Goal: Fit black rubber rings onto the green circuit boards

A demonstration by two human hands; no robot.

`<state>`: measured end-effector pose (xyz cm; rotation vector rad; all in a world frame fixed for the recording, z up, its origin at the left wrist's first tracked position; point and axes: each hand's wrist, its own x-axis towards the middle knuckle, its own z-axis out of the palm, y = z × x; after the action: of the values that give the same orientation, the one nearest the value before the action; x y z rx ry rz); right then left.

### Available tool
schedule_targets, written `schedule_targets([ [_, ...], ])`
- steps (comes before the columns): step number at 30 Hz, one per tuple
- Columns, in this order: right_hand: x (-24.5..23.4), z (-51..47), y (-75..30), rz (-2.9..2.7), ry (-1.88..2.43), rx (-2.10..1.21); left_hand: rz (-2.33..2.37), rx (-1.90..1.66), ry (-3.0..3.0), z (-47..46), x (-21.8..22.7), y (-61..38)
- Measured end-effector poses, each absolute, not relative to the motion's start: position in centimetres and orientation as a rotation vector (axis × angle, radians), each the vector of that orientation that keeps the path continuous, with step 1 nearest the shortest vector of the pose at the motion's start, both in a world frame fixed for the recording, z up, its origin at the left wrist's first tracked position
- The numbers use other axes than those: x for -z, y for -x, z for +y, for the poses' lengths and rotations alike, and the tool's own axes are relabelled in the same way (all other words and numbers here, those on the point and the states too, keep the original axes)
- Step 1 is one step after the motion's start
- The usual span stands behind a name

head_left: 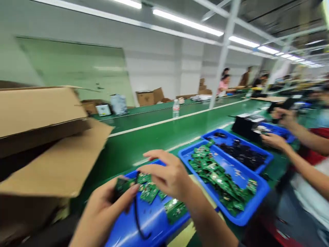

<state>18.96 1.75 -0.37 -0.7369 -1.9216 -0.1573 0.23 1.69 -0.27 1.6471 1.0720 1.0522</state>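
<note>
My left hand (108, 202) is closed on a small green circuit board (122, 185), partly hidden by the fingers. A thin black cable (136, 212) hangs beside the thumb and curls at its lower end over a blue tray (133, 224). My right hand (169, 175) is raised over that tray, its fingers bent and apart. One of its fingertips is at the cable's upper end; whether it touches is unclear. Below the hands, several green circuit boards (149, 192) lie in the tray.
A second blue tray (253, 214) holds a heap of green boards (216, 175). Behind it, another blue tray (268, 158) contains black parts (240, 152). An open cardboard box (59, 154) stands at left. At right, a co-worker's hands (279, 137) hold parts. A bottle (176, 109) stands farther back.
</note>
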Motion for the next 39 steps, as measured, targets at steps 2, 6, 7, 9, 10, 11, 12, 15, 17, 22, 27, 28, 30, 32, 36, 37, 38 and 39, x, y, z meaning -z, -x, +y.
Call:
schedule_targets([
  [2,1.0,1.9,-19.1,-1.931,0.767,0.17,1.099,-1.082,-1.585,0.5,-0.8,0.0],
  [6,1.9,2.3,-19.3,-1.92,0.837,0.22,1.048,-1.069,-1.45,0.0,-1.5,-0.9],
  [7,2.0,2.3,-19.3,-1.91,0.866,0.214,1.022,-1.066,-1.42,-0.1,-1.4,-1.0],
  [9,2.1,2.4,-19.4,-1.895,0.893,0.119,0.984,-1.06,-1.389,-0.3,-1.3,-0.9],
  [10,2.1,2.4,-19.3,-1.881,0.88,0.031,0.974,-1.065,-1.387,-0.3,-1.2,-0.8],
  [11,2.1,2.3,-19.2,-1.858,0.849,-0.072,0.97,-1.075,-1.39,-0.3,-1.1,-0.7],
  [12,2.0,2.2,-19.0,-1.827,0.81,-0.18,0.97,-1.087,-1.394,-0.3,-1.1,-0.7],
  [15,1.9,1.5,-18.1,-1.694,0.729,-0.387,0.948,-1.085,-1.374,-0.2,-1.1,-0.9],
  [17,1.9,1.1,-17.3,-1.634,0.7,-0.436,0.93,-1.075,-1.358,0.0,-1.1,-1.3],
  [22,2.2,1.0,-16.7,-1.543,0.722,-0.389,0.892,-1.058,-1.385,-0.2,-1.3,-1.6],
  [27,2.4,1.0,-17.2,-1.326,0.796,-0.327,0.768,-0.954,-1.377,-0.7,-1.6,-1.4],
  [28,2.4,0.9,-17.4,-1.268,0.8,-0.324,0.774,-0.952,-1.38,-0.8,-1.7,-1.3],
  [30,2.1,0.6,-18.0,-1.264,0.79,-0.308,0.816,-0.972,-1.41,-0.8,-1.8,-1.2],
  [32,1.8,0.4,-18.8,-1.454,0.756,-0.284,0.855,-0.989,-1.439,-0.7,-1.8,-1.1],
  [36,1.1,0.2,-19.5,-1.911,0.716,-0.17,0.905,-0.98,-1.502,-0.6,-1.5,-1.4],
  [37,1.0,0.2,-19.4,-1.967,0.731,-0.128,0.913,-0.974,-1.508,-0.7,-1.4,-1.5],
  [38,1.0,0.2,-19.2,-2.003,0.751,-0.088,0.915,-0.972,-1.506,-0.7,-1.3,-1.6],
  [39,0.9,0.3,-19.0,-2.019,0.772,-0.052,0.913,-0.97,-1.498,-0.7,-1.2,-1.7],
])
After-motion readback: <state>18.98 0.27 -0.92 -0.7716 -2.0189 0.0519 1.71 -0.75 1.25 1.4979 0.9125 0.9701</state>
